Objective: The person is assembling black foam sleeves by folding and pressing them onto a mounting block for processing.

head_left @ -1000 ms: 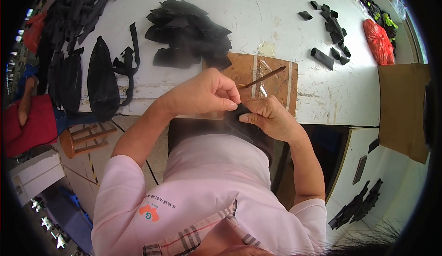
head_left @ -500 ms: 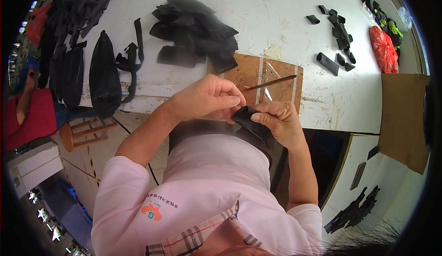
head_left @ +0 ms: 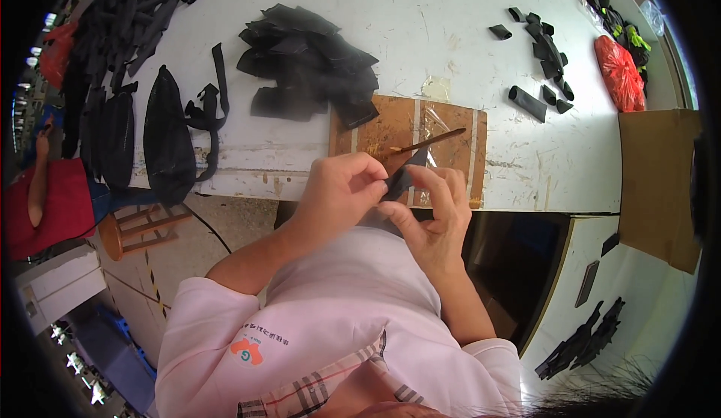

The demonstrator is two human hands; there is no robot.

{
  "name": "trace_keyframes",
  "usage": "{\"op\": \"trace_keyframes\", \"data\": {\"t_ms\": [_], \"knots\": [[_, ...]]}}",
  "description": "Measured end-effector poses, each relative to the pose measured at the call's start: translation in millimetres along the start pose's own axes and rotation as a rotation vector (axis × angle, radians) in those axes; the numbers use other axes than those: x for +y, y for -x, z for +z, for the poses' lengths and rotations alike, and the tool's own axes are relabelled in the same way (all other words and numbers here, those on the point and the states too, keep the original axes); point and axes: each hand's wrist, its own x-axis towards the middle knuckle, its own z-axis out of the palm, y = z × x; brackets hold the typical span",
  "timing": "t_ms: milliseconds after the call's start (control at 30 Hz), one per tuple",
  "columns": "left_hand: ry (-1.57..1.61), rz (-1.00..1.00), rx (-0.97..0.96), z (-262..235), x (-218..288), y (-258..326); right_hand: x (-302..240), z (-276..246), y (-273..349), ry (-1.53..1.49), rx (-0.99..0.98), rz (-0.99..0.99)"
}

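Just in front of my body, at the table's near edge, both hands meet on a piece of thin black material (head_left: pixel 399 184). My left hand (head_left: pixel 339 194) pinches its left edge between thumb and fingers. On the other side my right hand (head_left: pixel 438 211) has its thumb below the piece and its fingers curled over the top, gripping it. Part of the piece is hidden behind the fingers. A brown board (head_left: pixel 384 121) with tape strips lies flat on the table beyond the hands. Across it rests a thin brush (head_left: pixel 432 141) with a dark handle.
A heap of flat black pieces (head_left: pixel 308 61) lies behind the board. Rolled black tubes (head_left: pixel 528 104) are scattered at right, near a red plastic bag (head_left: pixel 619 72) and a cardboard box (head_left: pixel 659 185). More black pieces (head_left: pixel 167 136) hang over the left edge, near a wooden stool (head_left: pixel 113 234) and another person (head_left: pixel 60 200).
My left hand has come down and right, and now pinches the black piece. The right hand has changed its grip, and the piece is turned more upright.
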Motion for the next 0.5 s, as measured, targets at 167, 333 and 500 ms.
{"op": "trace_keyframes", "data": {"t_ms": [167, 333, 500], "knots": [[-0.333, 0.363, 0.255, 18, -9, 9, 6, 12, 4, -0.371, -0.019, 0.242], [-0.510, 0.619, 0.470, 34, -27, 5, 10, 27, 8, 0.082, 0.069, -0.022], [0.510, -0.080, 0.172, 20, -14, -1, 15, 24, 10, -0.028, 0.105, 0.158]]}}
